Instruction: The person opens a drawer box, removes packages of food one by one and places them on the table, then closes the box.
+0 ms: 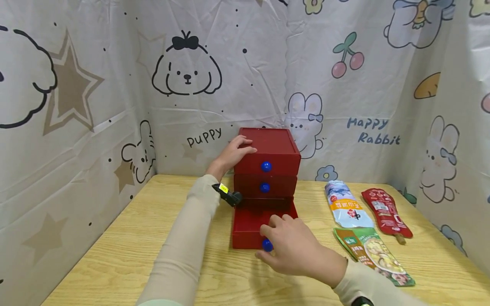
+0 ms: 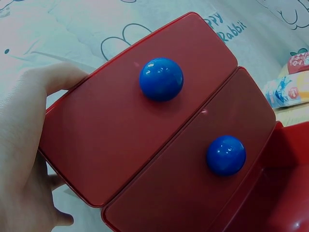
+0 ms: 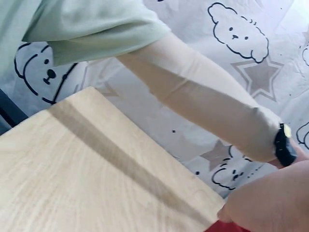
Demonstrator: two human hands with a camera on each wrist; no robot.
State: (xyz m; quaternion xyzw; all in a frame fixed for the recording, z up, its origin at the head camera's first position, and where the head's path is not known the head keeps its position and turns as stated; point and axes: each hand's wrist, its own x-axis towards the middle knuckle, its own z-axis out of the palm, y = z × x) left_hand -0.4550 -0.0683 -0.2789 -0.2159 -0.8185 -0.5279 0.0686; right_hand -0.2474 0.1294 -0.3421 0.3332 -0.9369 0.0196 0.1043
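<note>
A red three-drawer cabinet (image 1: pixel 268 141) with blue knobs stands on the table. Its bottom drawer (image 1: pixel 249 239) is pulled out and looks bare inside where I can see. My left hand (image 1: pixel 233 153) rests at the cabinet's upper left edge, fingers extended over the top. The left wrist view shows that hand (image 2: pixel 29 125) against the cabinet's edge, beside the top drawer (image 2: pixel 111 154). Just in front of the bottom drawer is my right hand (image 1: pixel 291 246), thumb and fingers spread about the blue knob (image 1: pixel 267 245). The right wrist view shows little of its fingers.
Right of the cabinet lie a white and orange pouch (image 1: pixel 348 206), a red spouted pouch (image 1: pixel 386 212) and a green food packet (image 1: pixel 377 255). A patterned cloth (image 1: pixel 252 55) hangs behind and at both sides of the wooden table (image 1: pixel 130 246).
</note>
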